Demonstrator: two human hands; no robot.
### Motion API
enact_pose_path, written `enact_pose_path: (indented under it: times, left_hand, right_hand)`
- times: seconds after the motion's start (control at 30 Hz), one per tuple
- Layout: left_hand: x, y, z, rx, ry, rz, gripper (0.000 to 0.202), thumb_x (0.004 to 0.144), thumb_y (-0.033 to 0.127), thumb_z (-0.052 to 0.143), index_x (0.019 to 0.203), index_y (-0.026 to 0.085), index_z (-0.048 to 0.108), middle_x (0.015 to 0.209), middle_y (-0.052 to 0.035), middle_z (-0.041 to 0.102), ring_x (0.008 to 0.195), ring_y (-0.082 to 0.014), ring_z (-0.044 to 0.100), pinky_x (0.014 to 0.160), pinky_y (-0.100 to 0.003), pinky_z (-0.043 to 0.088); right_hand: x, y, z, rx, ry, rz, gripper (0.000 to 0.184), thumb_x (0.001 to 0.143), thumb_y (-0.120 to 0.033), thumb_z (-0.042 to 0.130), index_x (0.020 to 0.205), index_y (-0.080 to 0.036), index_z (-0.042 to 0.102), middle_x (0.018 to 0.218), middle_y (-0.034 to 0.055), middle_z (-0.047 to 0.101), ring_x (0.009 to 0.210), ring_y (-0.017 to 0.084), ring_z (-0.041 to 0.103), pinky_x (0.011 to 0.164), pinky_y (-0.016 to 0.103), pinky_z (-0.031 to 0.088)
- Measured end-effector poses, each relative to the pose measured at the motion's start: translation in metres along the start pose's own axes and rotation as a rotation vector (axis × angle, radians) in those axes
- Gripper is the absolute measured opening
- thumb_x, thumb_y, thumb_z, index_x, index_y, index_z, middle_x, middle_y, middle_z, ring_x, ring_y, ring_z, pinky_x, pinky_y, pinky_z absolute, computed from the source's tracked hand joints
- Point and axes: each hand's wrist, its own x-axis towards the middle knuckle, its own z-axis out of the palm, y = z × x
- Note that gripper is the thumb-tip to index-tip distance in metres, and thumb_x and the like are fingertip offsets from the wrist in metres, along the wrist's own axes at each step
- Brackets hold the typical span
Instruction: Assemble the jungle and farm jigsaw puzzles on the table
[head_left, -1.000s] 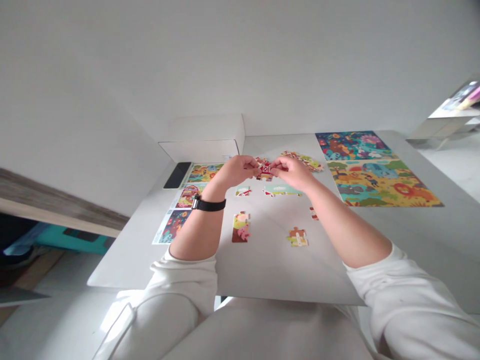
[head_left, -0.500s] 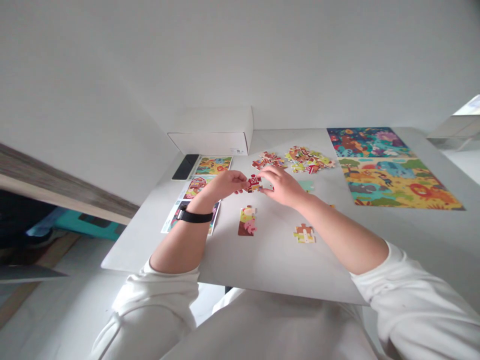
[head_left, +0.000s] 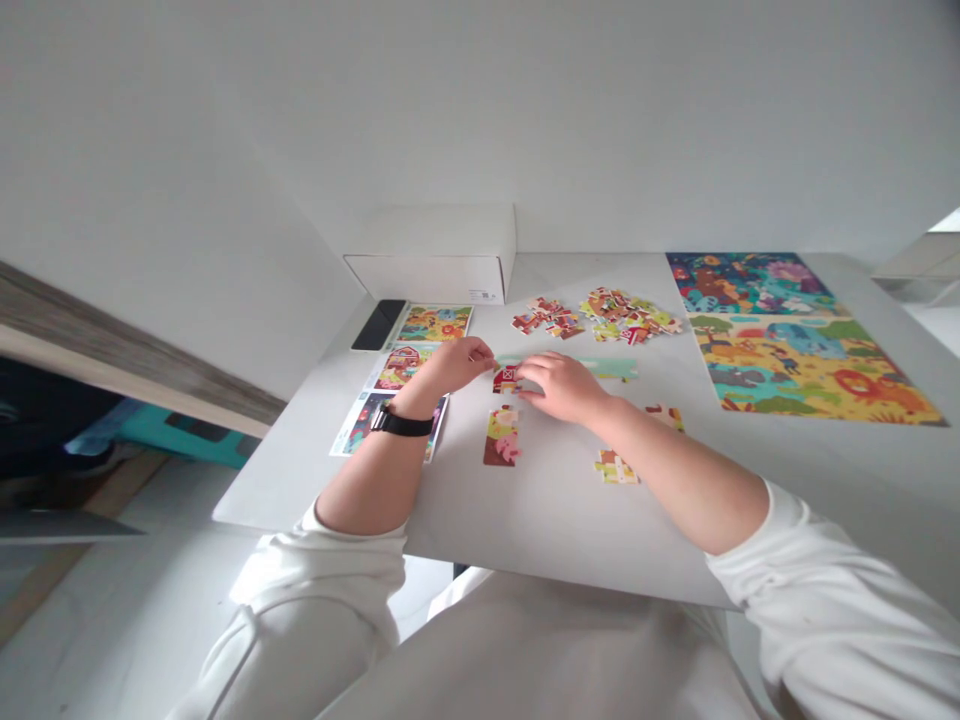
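A white table (head_left: 570,510) is viewed from above, with the white sleeves (head_left: 825,580) of the person entering from the near edge. The left hand (head_left: 457,365), a black wristband (head_left: 401,422) at its wrist, and the right hand (head_left: 562,388) are held low with the fingers loosely curled, one on either side of a red barn puzzle piece (head_left: 506,379). This piece, taken as the clock centre, lies between the hands. The right fingertips (head_left: 523,372) are at or just beside it, and the left fingertips (head_left: 489,360) are just apart from it; whether it is gripped by either hand cannot be told.

At 6 o'clock, a joined strip of pieces showing a pig (head_left: 501,438) is placed just below the barn piece. At 4 o'clock, a small joined cluster of pieces (head_left: 616,468) is seen. At 3 o'clock, a pale green strip of pieces (head_left: 600,367) and, beyond it, a lone piece (head_left: 666,416) are laid. At 9 o'clock, printed picture cards (head_left: 401,366) are set out in a column. A black phone (head_left: 379,325) is placed at 10 o'clock and a white box (head_left: 431,270) at 11 o'clock. At 1 o'clock, a heap of loose pieces (head_left: 547,318) is seen, with a larger heap (head_left: 628,314) at 2 o'clock. Farthest at 2 o'clock, a large finished jungle-animal puzzle (head_left: 795,340) is laid flat.
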Motion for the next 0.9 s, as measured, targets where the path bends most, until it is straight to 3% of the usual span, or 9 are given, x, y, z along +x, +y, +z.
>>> enact_pose_path:
  times: [0.1,0.33,0.67,0.9]
  left_hand:
    - [0.002,-0.008,0.005,0.120,0.090,0.135,0.014,0.087,0.030,0.072,0.096,0.023,0.080,0.093,-0.0075,0.081,0.085,-0.0232,0.074,0.080,-0.032,0.055]
    - [0.004,-0.018,0.012,0.266,0.015,0.332,0.028,0.097,0.029,0.059,0.111,0.023,0.082,0.118,-0.0075,0.082,0.115,-0.0262,0.075,0.109,-0.039,0.055]
    - [0.014,-0.035,0.018,0.339,-0.037,0.479,0.028,0.101,0.030,0.059,0.109,0.024,0.085,0.125,-0.0079,0.081,0.120,-0.0249,0.074,0.113,-0.040,0.055]
    - [0.012,-0.034,0.018,0.338,-0.017,0.482,0.027,0.099,0.028,0.063,0.113,0.024,0.085,0.126,-0.0085,0.080,0.119,-0.0252,0.074,0.112,-0.040,0.056]
  right_hand:
    - [0.001,-0.001,0.006,-0.003,-0.023,-0.006,0.023,0.096,-0.024,0.077,0.119,-0.022,0.079,0.125,0.0115,0.080,0.112,0.031,0.069,0.103,0.045,0.053]
    - [0.001,0.001,0.016,-0.034,-0.048,-0.044,0.019,0.098,-0.023,0.074,0.116,-0.020,0.079,0.121,0.0106,0.081,0.108,0.027,0.069,0.100,0.040,0.050]
    - [0.005,-0.001,0.017,-0.093,-0.051,0.029,0.022,0.101,-0.028,0.073,0.119,-0.018,0.079,0.121,0.0115,0.081,0.108,0.028,0.067,0.100,0.040,0.049]
    - [0.007,-0.002,0.016,-0.090,-0.080,0.059,0.024,0.102,-0.030,0.071,0.123,-0.020,0.080,0.124,0.0109,0.081,0.111,0.028,0.066,0.101,0.040,0.048]
